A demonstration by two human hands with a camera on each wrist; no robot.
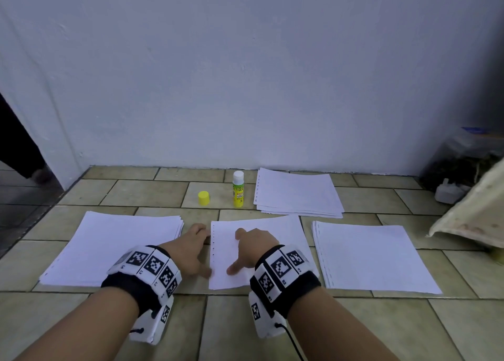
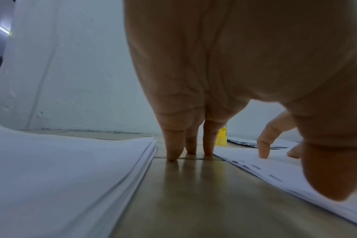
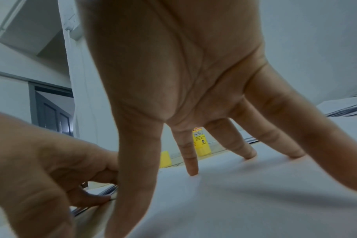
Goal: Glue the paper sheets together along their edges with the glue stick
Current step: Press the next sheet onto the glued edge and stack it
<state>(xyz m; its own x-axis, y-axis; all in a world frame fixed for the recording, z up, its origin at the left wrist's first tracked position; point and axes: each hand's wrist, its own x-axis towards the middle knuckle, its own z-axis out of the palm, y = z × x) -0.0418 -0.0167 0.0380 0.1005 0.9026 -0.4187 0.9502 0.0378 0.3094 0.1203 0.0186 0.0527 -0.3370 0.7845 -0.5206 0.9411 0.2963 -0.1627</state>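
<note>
A white punched sheet (image 1: 261, 251) lies on the tiled floor (image 1: 152, 191) in front of me. My right hand (image 1: 249, 250) presses on it with spread, straight fingers (image 3: 192, 170). My left hand (image 1: 195, 248) rests beside the sheet's left, punched edge (image 2: 255, 167); several fingertips (image 2: 173, 153) stand on the bare tile and the thumb (image 2: 326, 173) lies at the sheet's edge. The green and yellow glue stick (image 1: 238, 190) stands upright behind the sheet, uncapped, white top showing. Its yellow cap (image 1: 203, 198) sits to its left. Neither hand holds anything.
Paper stacks lie to the left (image 1: 114, 248), to the right (image 1: 373, 257) and at the back by the wall (image 1: 297, 191). A cream cloth-like thing (image 1: 471, 213) and a small white plug-like thing (image 1: 447, 191) are at the far right. A dark doorway (image 1: 16, 142) opens on the left.
</note>
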